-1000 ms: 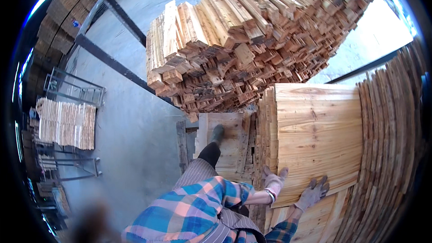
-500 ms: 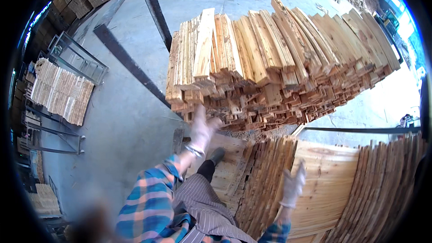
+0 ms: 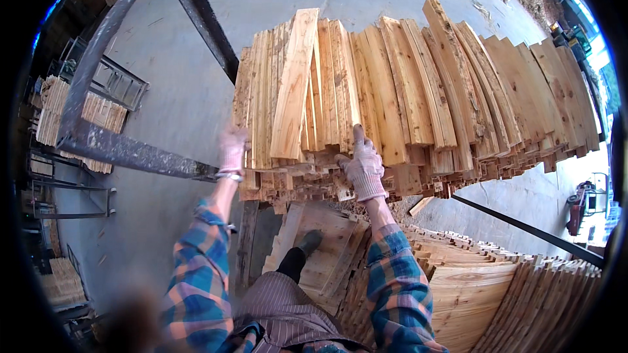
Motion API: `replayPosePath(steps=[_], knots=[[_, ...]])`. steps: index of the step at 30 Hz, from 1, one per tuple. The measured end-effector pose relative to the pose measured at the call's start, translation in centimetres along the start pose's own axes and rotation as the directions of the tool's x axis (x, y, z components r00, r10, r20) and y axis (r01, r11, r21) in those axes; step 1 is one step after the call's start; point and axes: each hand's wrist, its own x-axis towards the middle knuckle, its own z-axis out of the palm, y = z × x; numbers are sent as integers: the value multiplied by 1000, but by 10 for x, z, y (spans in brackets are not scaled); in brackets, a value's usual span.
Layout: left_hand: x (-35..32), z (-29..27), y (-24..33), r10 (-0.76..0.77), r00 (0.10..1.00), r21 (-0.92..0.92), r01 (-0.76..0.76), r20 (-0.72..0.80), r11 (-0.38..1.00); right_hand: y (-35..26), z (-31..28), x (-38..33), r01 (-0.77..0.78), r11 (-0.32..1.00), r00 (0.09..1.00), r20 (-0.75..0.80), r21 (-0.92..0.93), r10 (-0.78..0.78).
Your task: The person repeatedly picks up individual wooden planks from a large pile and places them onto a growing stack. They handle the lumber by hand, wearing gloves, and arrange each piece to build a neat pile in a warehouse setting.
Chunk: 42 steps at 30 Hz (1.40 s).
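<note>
A tall stack of sawn wooden strips stands in front of me, with their ends toward me. At its left side is my left hand, in a pale knitted glove, blurred so that its fingers are hard to read. My right hand, gloved alike, rests against the front ends of the top strips, one finger stretched up and the thumb apart. Between my hands lies a group of upper strips, one broad light strip slanting across them.
A dark metal frame rises at the left of the stack. Below right are stacked wooden panels, and a metal bar runs to the right. Racks with wood stand on the concrete floor at far left.
My right hand has come up from beside the panels to the front of the stack. My left hand has shifted left to the stack's side. The view has moved closer to the strips.
</note>
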Motion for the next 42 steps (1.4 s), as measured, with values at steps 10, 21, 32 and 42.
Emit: replayPosePath(steps=[10, 21, 32, 42], knots=[[-69, 94, 41, 231, 936, 898, -328, 267, 292, 10, 11, 22, -3, 984, 1000, -9, -175, 1], [-94, 30, 23, 553, 830, 342, -541, 69, 769, 24, 29, 25, 84, 986, 987, -121, -146, -102], [-49, 112, 35, 347, 681, 704, -706, 645, 76, 26, 36, 27, 124, 991, 966, -224, -49, -132], [-59, 210, 28, 228, 941, -239, -168, 249, 956, 85, -32, 56, 213, 912, 945, -310, 349, -102]])
